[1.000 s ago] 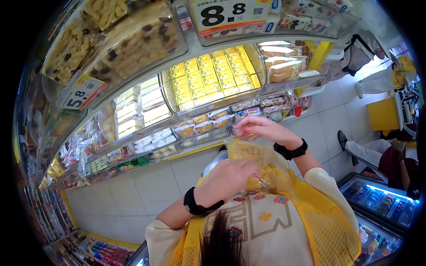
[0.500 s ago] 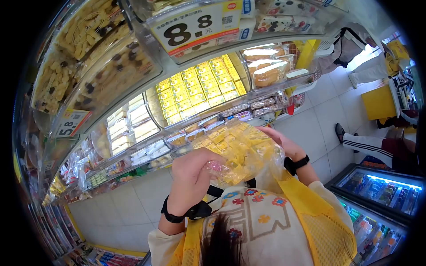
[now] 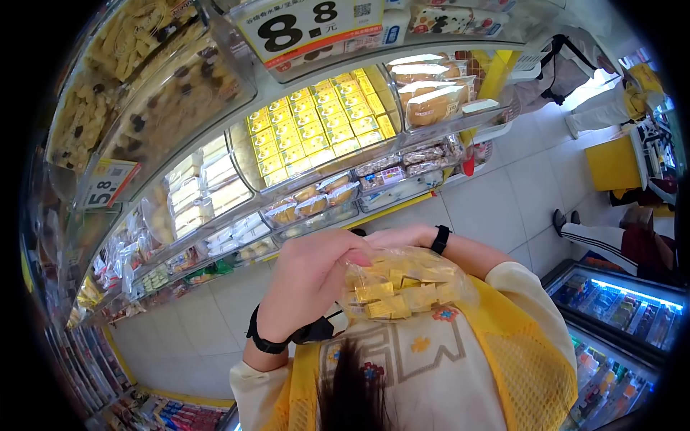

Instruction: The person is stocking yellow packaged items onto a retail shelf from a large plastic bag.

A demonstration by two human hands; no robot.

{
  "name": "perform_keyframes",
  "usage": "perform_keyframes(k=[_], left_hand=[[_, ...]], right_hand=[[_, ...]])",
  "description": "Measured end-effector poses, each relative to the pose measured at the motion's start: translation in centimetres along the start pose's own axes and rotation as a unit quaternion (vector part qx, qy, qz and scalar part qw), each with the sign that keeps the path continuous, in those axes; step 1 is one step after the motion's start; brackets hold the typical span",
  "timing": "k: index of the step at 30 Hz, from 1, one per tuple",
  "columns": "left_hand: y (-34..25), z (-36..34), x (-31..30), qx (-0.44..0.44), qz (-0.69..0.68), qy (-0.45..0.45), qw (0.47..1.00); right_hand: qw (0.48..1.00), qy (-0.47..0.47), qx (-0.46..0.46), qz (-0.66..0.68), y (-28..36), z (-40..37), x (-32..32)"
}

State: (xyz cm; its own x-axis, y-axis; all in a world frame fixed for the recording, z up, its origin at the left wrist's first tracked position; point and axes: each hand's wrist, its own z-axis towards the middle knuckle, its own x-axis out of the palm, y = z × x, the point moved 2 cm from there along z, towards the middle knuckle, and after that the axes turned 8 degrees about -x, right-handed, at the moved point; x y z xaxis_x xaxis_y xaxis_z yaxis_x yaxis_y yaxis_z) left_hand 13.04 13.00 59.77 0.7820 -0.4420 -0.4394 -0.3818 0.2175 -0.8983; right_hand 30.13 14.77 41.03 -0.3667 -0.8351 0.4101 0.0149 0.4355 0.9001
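Note:
A clear plastic bag [image 3: 410, 284] full of small yellow packets hangs in front of my chest. My left hand [image 3: 313, 273] is closed on the gathered top of the bag, at its left end. My right hand [image 3: 395, 237] reaches across behind the bag's top edge, its fingers pressed together against the plastic near my left hand. Beyond my hands, a shelf tray holds rows of yellow boxes [image 3: 316, 122].
Wrapped breads [image 3: 435, 97] and white packs [image 3: 208, 190] flank the yellow boxes. Price signs [image 3: 313, 29] hang above. Glass-topped freezers [image 3: 622, 305] stand at the right. Two people are beyond, one in striped trousers [image 3: 600, 241]. Tiled floor [image 3: 481, 201] lies below.
The bag has come down and closer to my chest. My right hand has moved left, from the bag's far right side to its top by my left hand.

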Motion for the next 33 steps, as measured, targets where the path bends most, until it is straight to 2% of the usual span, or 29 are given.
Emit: perform_keyframes(k=[2,4,5,7,8,10,11,12,14,15,17,18,19,20,21,23,25,27,29,30,32,33], left_hand=[[0.0,-0.2,-0.2,-0.018,0.034,-0.024,0.999],[-0.5,-0.4,-0.6,-0.023,0.078,-0.094,0.992],[-1.3,-0.6,-1.0,-0.025,0.078,-0.096,0.992],[-3.7,-1.7,-1.8,0.105,0.199,-0.173,0.959],[-3.9,-2.1,-1.4,0.105,0.199,-0.173,0.959],[-4.5,-2.6,0.1,0.145,0.174,-0.044,0.973],[-4.2,-2.7,0.2,0.159,0.183,-0.036,0.969],[-4.2,-2.7,0.2,0.157,0.183,-0.034,0.970],[-3.9,-2.3,0.7,0.097,0.285,0.107,0.948],[-4.1,-2.2,0.9,0.097,0.285,0.109,0.948],[-4.5,-2.3,1.6,0.159,0.409,0.130,0.889],[-4.4,-2.0,1.9,0.159,0.409,0.131,0.889],[-3.8,-1.7,2.4,0.140,0.464,0.115,0.867],[-3.4,-1.4,2.5,0.121,0.518,0.099,0.841],[-3.2,-1.1,2.6,0.121,0.517,0.101,0.841],[-2.7,-0.7,2.6,0.076,0.543,0.118,0.828],[-2.7,-0.1,2.5,0.077,0.541,0.135,0.826],[-2.8,0.5,2.0,0.078,0.539,0.150,0.825],[-3.2,1.0,0.7,0.116,0.349,0.139,0.920],[-3.4,1.6,-0.1,0.125,0.352,0.148,0.916],[-3.6,2.1,-2.6,0.074,0.185,0.036,0.979],[-2.5,3.0,-4.1,0.025,0.113,0.009,0.993]], right_hand=[[0.991,0.016,0.056,0.124,-1.6,0.3,0.4],[0.989,0.000,0.076,0.127,-2.6,0.4,-0.2],[0.986,-0.015,0.066,0.155,-2.8,0.4,-0.3],[0.981,-0.027,0.057,0.185,-3.4,0.4,-0.4],[0.978,-0.039,0.055,0.198,-4.0,0.2,-0.6],[0.975,-0.048,0.054,0.210,-5.0,0.4,-1.1],[0.961,-0.047,0.041,0.268,-5.3,0.4,-1.2],[0.943,-0.044,0.028,0.328,-4.9,0.5,-0.8],[0.950,-0.047,0.025,0.307,-3.4,-0.4,-0.5],[0.957,-0.050,0.022,0.286,-2.5,-0.8,-0.3],[0.948,-0.060,0.036,0.310,-2.6,-0.4,-0.1],[0.939,-0.070,0.052,0.334,-2.4,-0.4,0.0],[0.939,-0.070,0.052,0.334,-2.0,-0.5,0.1],[0.957,-0.064,0.033,0.280,-1.3,-0.6,0.1],[0.972,-0.059,0.014,0.228,-0.7,-0.7,0.2],[0.963,-0.073,0.028,0.260,-0.5,-0.8,0.3],[0.951,-0.091,0.037,0.293,-1.0,-0.9,-0.2],[0.963,-0.101,0.040,0.245,-3.0,-1.1,-1.3],[0.963,-0.103,0.025,0.247,-4.9,-1.1,-2.1],[0.962,-0.111,0.003,0.251,-5.3,-1.2,-2.5],[0.959,-0.118,0.009,0.259,-5.6,-1.6,-2.5],[0.955,-0.129,0.014,0.266,-5.6,-1.9,-2.6]])
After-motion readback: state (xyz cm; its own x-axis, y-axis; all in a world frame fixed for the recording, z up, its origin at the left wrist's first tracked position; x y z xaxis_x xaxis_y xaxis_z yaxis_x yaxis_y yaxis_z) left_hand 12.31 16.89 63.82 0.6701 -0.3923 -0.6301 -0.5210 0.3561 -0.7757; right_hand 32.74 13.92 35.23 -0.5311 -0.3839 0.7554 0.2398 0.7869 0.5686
